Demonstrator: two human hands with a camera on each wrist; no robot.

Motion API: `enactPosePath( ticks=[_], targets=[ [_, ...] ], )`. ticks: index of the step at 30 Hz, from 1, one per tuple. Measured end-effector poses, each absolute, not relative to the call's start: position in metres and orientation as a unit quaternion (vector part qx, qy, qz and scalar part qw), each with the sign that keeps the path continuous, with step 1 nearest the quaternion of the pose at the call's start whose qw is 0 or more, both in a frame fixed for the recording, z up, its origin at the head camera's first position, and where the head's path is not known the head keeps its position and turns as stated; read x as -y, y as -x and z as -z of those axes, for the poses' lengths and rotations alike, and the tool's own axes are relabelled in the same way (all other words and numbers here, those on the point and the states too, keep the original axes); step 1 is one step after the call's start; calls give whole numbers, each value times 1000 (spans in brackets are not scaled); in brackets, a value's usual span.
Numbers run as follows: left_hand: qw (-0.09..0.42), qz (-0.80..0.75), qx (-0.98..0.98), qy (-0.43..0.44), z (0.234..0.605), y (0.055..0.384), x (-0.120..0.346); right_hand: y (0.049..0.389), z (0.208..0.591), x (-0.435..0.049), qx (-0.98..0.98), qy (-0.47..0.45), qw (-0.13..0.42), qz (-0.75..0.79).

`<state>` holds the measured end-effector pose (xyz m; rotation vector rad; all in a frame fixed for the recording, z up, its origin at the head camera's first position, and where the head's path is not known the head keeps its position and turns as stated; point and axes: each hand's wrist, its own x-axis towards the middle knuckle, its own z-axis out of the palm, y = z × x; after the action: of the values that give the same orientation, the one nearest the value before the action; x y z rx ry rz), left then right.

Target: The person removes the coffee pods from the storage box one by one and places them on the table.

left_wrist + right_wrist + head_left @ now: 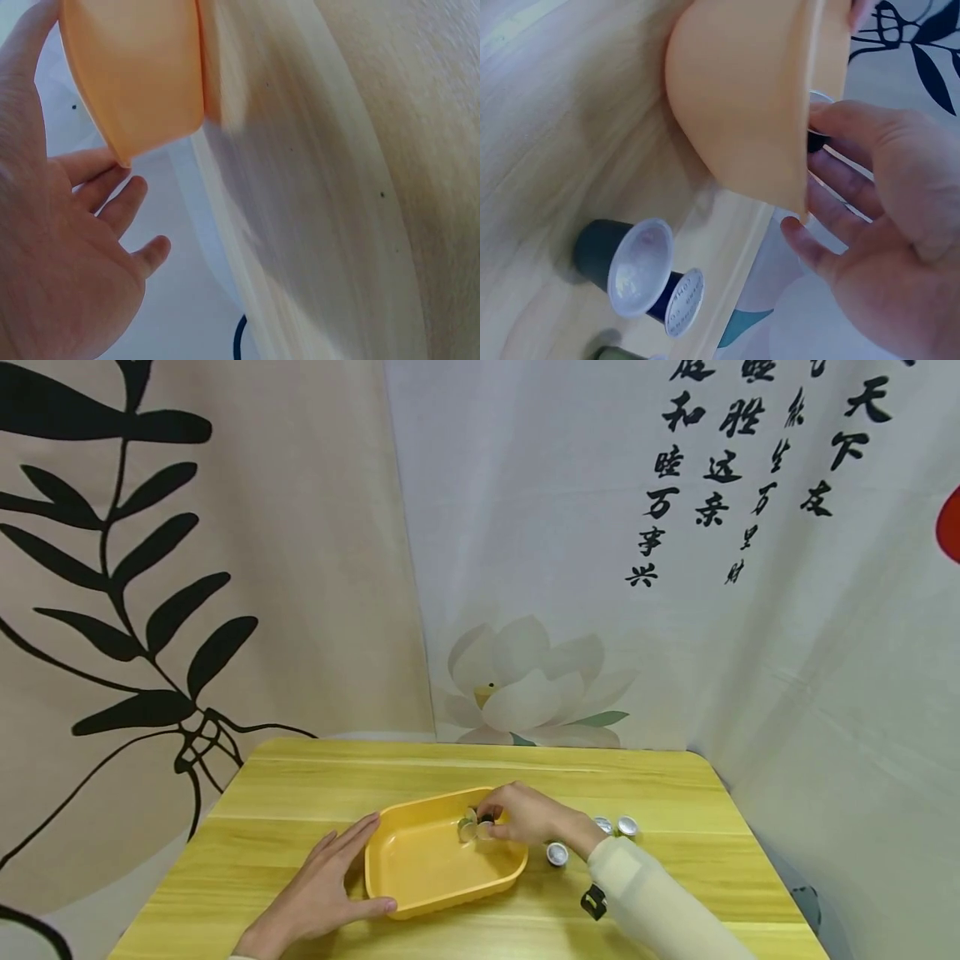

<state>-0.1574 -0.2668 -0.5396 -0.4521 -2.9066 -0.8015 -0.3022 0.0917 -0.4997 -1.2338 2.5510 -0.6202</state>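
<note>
A shallow yellow tray stands on the table. My left hand holds its left end, the thumb at the near corner of the rim and the fingers at the far corner. Over the tray's right part, my right hand pinches a dark coffee capsule between thumb and fingers, partly hidden by the tray's wall in the right wrist view. Other coffee capsules lie inside beside those fingers. Outside, a dark capsule with a pale lid lies near a dark blue capsule.
To the right of the tray, a silver-lidded capsule stands near my right forearm, with another capsule farther back. A green capsule shows at the lower edge of the right wrist view. Behind the wooden table hangs a printed cloth.
</note>
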Motion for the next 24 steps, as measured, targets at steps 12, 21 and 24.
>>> enactPosePath(
  ticks=[12,21,24],
  targets=[
    [45,259,953,148,541,157,268,296,485,-116,-867,377,78,316],
    [43,262,953,147,540,158,269,290,479,-132,-843,370,59,386],
    [40,264,952,147,540,158,269,287,480,-137,-840,353,76,406]
  ],
)
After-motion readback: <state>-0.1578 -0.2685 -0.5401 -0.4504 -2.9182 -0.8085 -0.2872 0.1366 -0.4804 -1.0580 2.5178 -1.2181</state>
